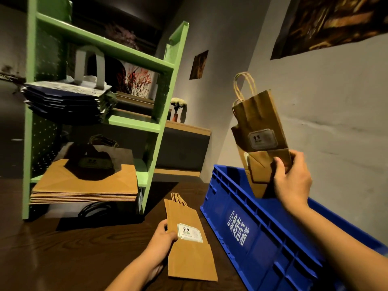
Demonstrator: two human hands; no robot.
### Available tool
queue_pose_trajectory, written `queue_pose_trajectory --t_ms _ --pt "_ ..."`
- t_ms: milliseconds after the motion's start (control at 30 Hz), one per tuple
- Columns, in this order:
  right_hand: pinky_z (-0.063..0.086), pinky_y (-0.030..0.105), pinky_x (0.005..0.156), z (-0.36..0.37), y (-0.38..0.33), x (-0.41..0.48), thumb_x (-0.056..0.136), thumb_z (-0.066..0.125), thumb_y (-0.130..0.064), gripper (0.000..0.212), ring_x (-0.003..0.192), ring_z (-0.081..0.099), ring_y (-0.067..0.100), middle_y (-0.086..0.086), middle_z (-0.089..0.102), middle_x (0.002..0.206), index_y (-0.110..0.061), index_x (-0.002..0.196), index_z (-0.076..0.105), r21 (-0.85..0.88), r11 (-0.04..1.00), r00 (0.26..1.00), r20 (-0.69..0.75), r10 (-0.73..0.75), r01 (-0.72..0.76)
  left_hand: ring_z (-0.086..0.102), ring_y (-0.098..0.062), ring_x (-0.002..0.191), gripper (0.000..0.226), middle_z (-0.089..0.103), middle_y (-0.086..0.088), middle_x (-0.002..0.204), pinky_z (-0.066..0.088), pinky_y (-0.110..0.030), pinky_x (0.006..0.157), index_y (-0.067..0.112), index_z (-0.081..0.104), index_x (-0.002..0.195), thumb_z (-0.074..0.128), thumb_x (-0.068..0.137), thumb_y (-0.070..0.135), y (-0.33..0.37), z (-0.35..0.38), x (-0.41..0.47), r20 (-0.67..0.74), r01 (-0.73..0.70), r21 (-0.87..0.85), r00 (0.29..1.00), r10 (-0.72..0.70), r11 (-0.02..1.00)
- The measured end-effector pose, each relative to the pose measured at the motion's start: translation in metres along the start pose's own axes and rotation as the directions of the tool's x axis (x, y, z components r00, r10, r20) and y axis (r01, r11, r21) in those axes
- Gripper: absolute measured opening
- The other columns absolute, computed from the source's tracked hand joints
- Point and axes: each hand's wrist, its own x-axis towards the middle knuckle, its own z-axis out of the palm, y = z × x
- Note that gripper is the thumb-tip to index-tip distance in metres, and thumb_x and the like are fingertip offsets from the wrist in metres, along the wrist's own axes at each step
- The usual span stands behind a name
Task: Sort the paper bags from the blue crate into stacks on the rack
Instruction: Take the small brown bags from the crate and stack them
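Observation:
My right hand [292, 177] grips the folded bottom of a narrow brown paper bag [257, 127] and holds it upright above the blue crate [262, 232]; at least one more brown bag sits behind it in the same grip. My left hand [162, 238] pinches the edge of another narrow brown bag [189, 255] with a white label, lying flat on the dark wooden table. The green rack [159, 106] stands at the left. Its lower shelf carries a stack of wide brown bags [84, 187], its middle shelf a stack of dark blue bags [67, 99] with white handles.
The dark wooden table [63, 253] runs under the rack and crate. A grey wall with dark pictures rises right behind the crate. A low shelf [186, 129] with a small plant ornament stands behind the rack. Dark cables lie under the rack's bottom shelf.

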Motion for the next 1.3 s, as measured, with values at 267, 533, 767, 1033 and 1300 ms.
queue_pose_trajectory --t_ms 267,533,767,1033,1300 --pt "0.048 0.027 0.076 0.002 -0.081 -0.001 0.093 0.071 -0.029 0.024 0.093 0.065 0.014 -0.008 0.067 0.101 -0.027 0.110 0.054 0.465 0.839 0.959 0.134 0.250 -0.283 0.070 -0.040 0.082 0.045 0.072 -0.027 0.097 0.059 -0.035 0.045 -0.005 0.055 0.130 0.032 0.094 -0.021 0.010 -0.010 0.000 0.103 0.093 -0.218 0.992 -0.072 0.971" --pt "0.046 0.029 0.077 0.038 -0.083 -0.072 0.096 0.068 -0.022 0.025 0.090 0.058 0.007 -0.010 0.061 0.101 -0.020 0.117 0.055 0.369 0.761 0.829 0.406 0.385 -0.534 0.068 -0.045 0.098 0.047 0.070 -0.030 0.113 0.061 -0.047 0.069 0.009 0.062 0.123 0.032 0.098 -0.016 0.012 -0.013 -0.005 0.185 0.119 -0.342 0.981 -0.057 0.932" --pt "0.048 0.030 0.085 0.054 -0.078 -0.107 0.098 0.065 -0.021 0.024 0.095 0.059 0.008 -0.014 0.059 0.101 -0.026 0.115 0.048 0.298 0.766 0.781 0.487 0.391 -0.569 0.070 -0.045 0.108 0.037 0.075 -0.026 0.112 0.060 -0.058 0.085 0.026 0.061 0.112 0.039 0.106 -0.004 0.015 -0.015 -0.005 0.174 0.137 -0.467 0.983 -0.061 0.873" --pt "0.045 0.030 0.084 0.070 -0.062 -0.143 0.098 0.063 -0.018 0.026 0.101 0.059 0.014 -0.013 0.058 0.102 -0.026 0.116 0.045 0.094 0.844 0.696 0.617 0.367 -0.528 0.071 -0.040 0.106 0.021 0.076 -0.023 0.113 0.055 -0.058 0.095 0.018 0.065 0.115 0.046 0.109 0.010 0.015 -0.012 0.001 0.115 0.080 -0.495 0.993 -0.025 0.865" --pt "0.054 0.036 0.084 0.059 -0.076 -0.111 0.097 0.060 -0.021 0.018 0.099 0.063 0.010 -0.009 0.066 0.108 -0.028 0.114 0.058 0.365 0.773 0.825 0.453 0.339 -0.518 0.072 -0.038 0.102 0.028 0.075 -0.021 0.117 0.062 -0.050 0.080 0.018 0.060 0.132 0.045 0.110 0.009 0.012 -0.015 0.009 0.046 0.005 -0.463 0.999 0.019 0.886"
